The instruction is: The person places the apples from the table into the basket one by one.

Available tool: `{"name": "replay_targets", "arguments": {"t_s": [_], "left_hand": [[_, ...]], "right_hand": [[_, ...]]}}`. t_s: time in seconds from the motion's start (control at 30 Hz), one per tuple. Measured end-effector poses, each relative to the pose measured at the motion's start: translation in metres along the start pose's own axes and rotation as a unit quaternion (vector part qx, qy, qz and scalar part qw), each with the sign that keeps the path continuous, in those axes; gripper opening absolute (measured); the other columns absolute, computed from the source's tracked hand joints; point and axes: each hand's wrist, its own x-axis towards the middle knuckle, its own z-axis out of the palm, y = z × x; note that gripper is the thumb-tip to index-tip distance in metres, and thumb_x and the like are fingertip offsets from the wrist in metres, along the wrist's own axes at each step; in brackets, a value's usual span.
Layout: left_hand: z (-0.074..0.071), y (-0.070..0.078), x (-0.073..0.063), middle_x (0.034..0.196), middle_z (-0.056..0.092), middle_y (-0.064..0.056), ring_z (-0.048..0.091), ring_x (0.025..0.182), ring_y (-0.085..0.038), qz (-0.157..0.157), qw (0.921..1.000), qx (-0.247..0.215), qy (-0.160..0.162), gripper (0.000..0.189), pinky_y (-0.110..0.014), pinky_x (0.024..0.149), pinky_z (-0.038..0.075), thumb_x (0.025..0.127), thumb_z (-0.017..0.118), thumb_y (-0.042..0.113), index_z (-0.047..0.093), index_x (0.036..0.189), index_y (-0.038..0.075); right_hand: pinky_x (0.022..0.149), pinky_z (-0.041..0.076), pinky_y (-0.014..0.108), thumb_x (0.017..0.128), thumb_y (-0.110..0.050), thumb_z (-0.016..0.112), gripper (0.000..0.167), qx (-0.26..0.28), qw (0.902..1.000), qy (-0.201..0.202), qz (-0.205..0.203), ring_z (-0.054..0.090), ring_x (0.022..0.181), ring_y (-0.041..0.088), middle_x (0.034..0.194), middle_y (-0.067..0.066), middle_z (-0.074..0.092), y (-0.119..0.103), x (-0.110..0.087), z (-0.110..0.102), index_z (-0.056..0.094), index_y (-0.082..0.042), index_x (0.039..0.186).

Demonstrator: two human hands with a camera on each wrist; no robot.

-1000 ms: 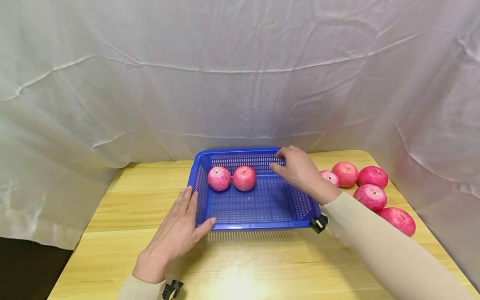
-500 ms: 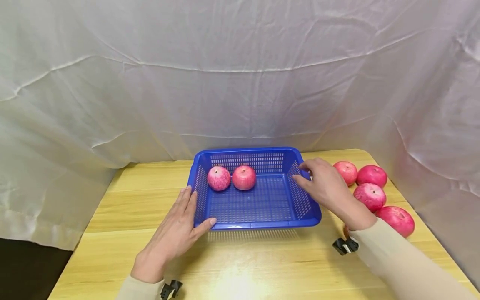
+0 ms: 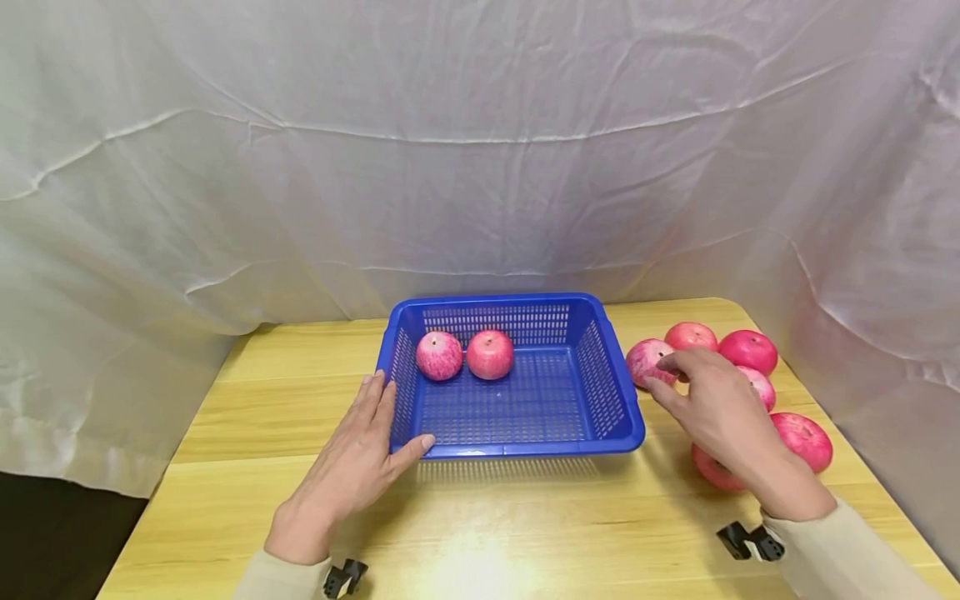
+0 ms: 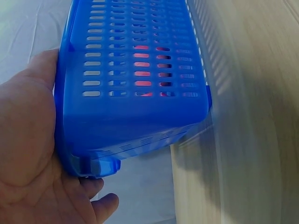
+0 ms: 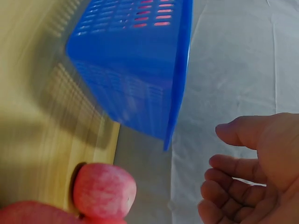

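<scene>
Moved off the basket (image 3: pixel 517 451), the right hand (image 3: pixel 723 408), thumb (image 3: pixel 666 395) and fingers (image 3: pixel 681 362) apart, hangs over the wooden table (image 3: pixel 570 525), pale cloth (image 3: pixel 480 208) behind.

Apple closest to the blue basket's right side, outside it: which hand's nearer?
Right. The right hand is above the apple, holding nothing; the left hand rests against the blue basket's left side, across from it.

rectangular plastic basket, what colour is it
Rectangular plastic basket: solid blue, clearest in the head view.
</scene>
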Motion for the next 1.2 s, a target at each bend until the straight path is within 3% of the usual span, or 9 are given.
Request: {"name": "replay_targets", "arguments": {"t_s": [0.2,0.3,0.4,0.53,0.77,0.9,1.03,1.13,1.2], "left_hand": [[0.002,0.0,0.0,0.176,0.009,-0.024,0.009,0.164,-0.041,0.001,1.0,-0.002,0.005,0.104,-0.058,0.129,0.023,0.101,0.047,0.074,0.024,0.165,-0.006],[0.002,0.0,0.0,0.176,0.009,-0.024,0.009,0.164,-0.041,0.001,1.0,-0.003,0.006,0.104,-0.057,0.129,0.022,0.101,0.048,0.073,0.024,0.165,-0.006],[0.002,-0.001,0.0,0.176,0.008,-0.023,0.008,0.164,-0.04,-0.001,1.0,-0.006,0.006,0.104,-0.057,0.129,0.022,0.101,0.048,0.073,0.023,0.165,-0.006],[0.003,-0.001,-0.001,0.176,0.008,-0.023,0.008,0.164,-0.04,-0.003,0.9999,-0.01,0.006,0.104,-0.058,0.129,0.023,0.101,0.048,0.073,0.023,0.165,-0.005],[0.003,-0.002,-0.001,0.177,0.007,-0.022,0.007,0.164,-0.04,-0.006,0.9999,-0.015,0.003,0.104,-0.058,0.129,0.022,0.101,0.048,0.073,0.022,0.165,-0.004],[0.003,-0.002,-0.001,0.176,0.008,-0.023,0.007,0.164,-0.04,-0.003,0.9999,-0.015,0.006,0.104,-0.058,0.129,0.022,0.101,0.048,0.073,0.023,0.165,-0.005],[0.003,-0.002,-0.001,0.176,0.008,-0.023,0.007,0.164,-0.04,-0.003,0.9998,-0.017,0.007,0.104,-0.058,0.129,0.022,0.101,0.048,0.072,0.023,0.165,-0.005],[0.003,-0.002,-0.001,0.176,0.007,-0.023,0.007,0.164,-0.04,-0.002,0.9998,-0.017,0.007,0.104,-0.058,0.129,0.022,0.101,0.048,0.072,0.023,0.165,-0.005],[0.003,-0.002,-0.001,0.176,0.008,-0.023,0.008,0.164,-0.04,-0.001,0.9998,-0.016,0.007,0.103,-0.058,0.129,0.022,0.101,0.049,0.072,0.023,0.165,-0.005]], "right_hand": [[0.082,0.052,0.064,0.099,-0.029,0.071,0.037,-0.023,0.9992,-0.008,0.032,0.066,0.099,0.046,0.116,0.026,0.072,0.023,-0.012,-0.007,0.073,0.002,0.118],[0.07,0.051,0.055,0.1,-0.031,0.067,0.031,-0.038,0.997,-0.03,0.061,0.065,0.086,0.041,0.103,0.021,0.072,0.036,-0.016,-0.013,0.073,-0.002,0.111],[0.06,0.045,0.042,0.1,-0.03,0.063,0.021,-0.051,0.996,-0.026,0.069,0.06,0.071,0.032,0.079,0.011,0.064,0.048,-0.021,-0.017,0.072,-0.012,0.095],[0.055,0.036,0.037,0.099,-0.029,0.065,0.026,-0.072,0.9952,-0.021,0.063,0.052,0.061,0.026,0.065,0.005,0.051,0.06,-0.027,-0.018,0.064,-0.016,0.077],[0.059,0.047,0.054,0.099,-0.04,0.066,0.04,-0.092,0.9839,-0.107,0.11,0.058,0.067,0.035,0.072,0.016,0.057,0.073,-0.033,-0.017,0.063,-0.008,0.075],[0.061,0.049,0.053,0.102,-0.045,0.062,0.046,-0.09,0.9764,-0.147,0.129,0.058,0.069,0.033,0.075,0.015,0.057,0.075,-0.034,-0.015,0.062,-0.007,0.076],[0.06,0.046,0.043,0.102,-0.054,0.057,0.053,-0.093,0.9701,-0.178,0.136,0.056,0.068,0.028,0.072,0.011,0.054,0.075,-0.035,-0.013,0.062,-0.009,0.075],[0.061,0.043,0.039,0.1,-0.065,0.055,0.059,-0.095,0.9657,-0.196,0.141,0.055,0.07,0.028,0.073,0.01,0.055,0.074,-0.034,-0.011,0.062,-0.01,0.079],[0.065,0.047,0.043,0.098,-0.069,0.056,0.064,-0.092,0.9638,-0.206,0.142,0.058,0.076,0.033,0.079,0.016,0.059,0.075,-0.033,-0.01,0.065,-0.006,0.088]]}}
